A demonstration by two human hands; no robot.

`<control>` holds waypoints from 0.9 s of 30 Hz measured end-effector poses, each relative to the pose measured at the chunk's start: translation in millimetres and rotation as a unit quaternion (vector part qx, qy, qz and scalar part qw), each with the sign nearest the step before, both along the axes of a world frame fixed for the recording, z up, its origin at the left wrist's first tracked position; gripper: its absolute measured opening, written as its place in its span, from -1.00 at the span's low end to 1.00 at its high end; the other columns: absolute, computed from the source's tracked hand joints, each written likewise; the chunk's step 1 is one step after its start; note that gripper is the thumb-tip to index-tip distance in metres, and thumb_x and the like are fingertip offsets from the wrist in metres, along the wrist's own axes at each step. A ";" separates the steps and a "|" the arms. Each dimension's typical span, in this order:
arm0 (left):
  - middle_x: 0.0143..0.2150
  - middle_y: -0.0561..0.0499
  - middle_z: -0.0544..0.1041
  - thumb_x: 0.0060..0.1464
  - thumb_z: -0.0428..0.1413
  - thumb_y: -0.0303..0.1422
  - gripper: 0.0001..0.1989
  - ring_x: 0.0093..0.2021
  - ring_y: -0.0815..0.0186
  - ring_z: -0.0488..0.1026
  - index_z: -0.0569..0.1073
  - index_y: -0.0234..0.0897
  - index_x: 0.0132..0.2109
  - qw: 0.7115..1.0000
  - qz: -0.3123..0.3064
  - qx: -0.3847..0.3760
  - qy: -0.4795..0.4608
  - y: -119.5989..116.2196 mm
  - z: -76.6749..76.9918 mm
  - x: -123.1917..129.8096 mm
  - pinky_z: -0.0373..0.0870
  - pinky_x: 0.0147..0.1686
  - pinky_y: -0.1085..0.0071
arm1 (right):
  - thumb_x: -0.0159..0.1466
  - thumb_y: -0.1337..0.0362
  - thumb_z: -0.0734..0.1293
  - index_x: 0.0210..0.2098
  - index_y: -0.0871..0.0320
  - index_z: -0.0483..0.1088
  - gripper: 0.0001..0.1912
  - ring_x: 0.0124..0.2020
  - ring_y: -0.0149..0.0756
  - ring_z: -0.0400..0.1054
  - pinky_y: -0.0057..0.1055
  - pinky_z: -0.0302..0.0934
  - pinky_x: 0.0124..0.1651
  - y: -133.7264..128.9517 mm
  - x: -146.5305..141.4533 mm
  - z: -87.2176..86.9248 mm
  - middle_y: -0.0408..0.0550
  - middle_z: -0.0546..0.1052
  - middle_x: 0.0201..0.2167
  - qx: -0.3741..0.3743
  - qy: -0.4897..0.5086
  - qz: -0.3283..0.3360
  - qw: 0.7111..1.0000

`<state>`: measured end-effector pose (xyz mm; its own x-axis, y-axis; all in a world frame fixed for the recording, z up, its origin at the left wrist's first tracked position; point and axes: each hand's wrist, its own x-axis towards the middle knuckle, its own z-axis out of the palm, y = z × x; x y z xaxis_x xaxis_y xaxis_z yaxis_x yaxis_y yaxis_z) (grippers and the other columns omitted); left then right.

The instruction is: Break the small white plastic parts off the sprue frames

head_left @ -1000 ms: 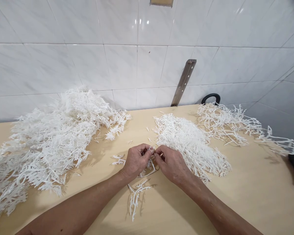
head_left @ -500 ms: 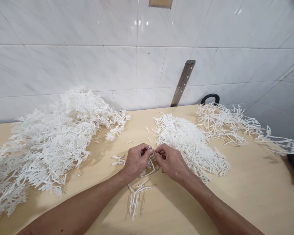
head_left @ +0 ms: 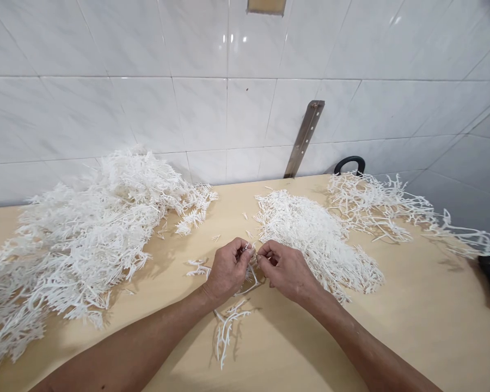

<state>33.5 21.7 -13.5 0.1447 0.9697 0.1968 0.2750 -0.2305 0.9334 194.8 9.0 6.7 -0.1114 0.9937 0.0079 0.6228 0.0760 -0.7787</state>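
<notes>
My left hand [head_left: 229, 269] is closed around a white branched plastic sprig [head_left: 251, 280], whose bare forked stems stick out below and to the left of the fingers. Thumb and forefinger of my right hand [head_left: 283, 267] pinch close beside the left fingertips, at the sprig's fine ends; the exact bit between them is too small to make out. Forked white stems [head_left: 225, 332] hang or lie just below my left wrist, over the tabletop.
A big heap of white bushy sprigs [head_left: 93, 228] covers the left. Small white loose tips [head_left: 310, 234] are piled right of my hands, with bare branched stems [head_left: 375, 204] behind. A metal strip [head_left: 305, 139] leans on the tiled wall; a black handle [head_left: 350, 162] stands near it.
Both hands stay almost in the same place, fingertips close together. Only slight finger movement shows; the heaps look the same.
</notes>
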 end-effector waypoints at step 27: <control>-0.57 0.12 0.37 0.13 0.12 -0.09 -0.65 -0.59 0.47 0.18 0.48 -0.30 -0.40 0.994 0.004 -0.059 -0.088 3.2 1.0 -0.7 0.15 -0.55 0.51 | 0.26 0.07 0.30 -0.28 0.14 0.43 -0.74 -0.51 -0.26 0.45 -0.32 0.30 -0.34 16.2 45.3 11.2 -0.05 0.54 -0.44 0.202 -0.048 -0.222 0.953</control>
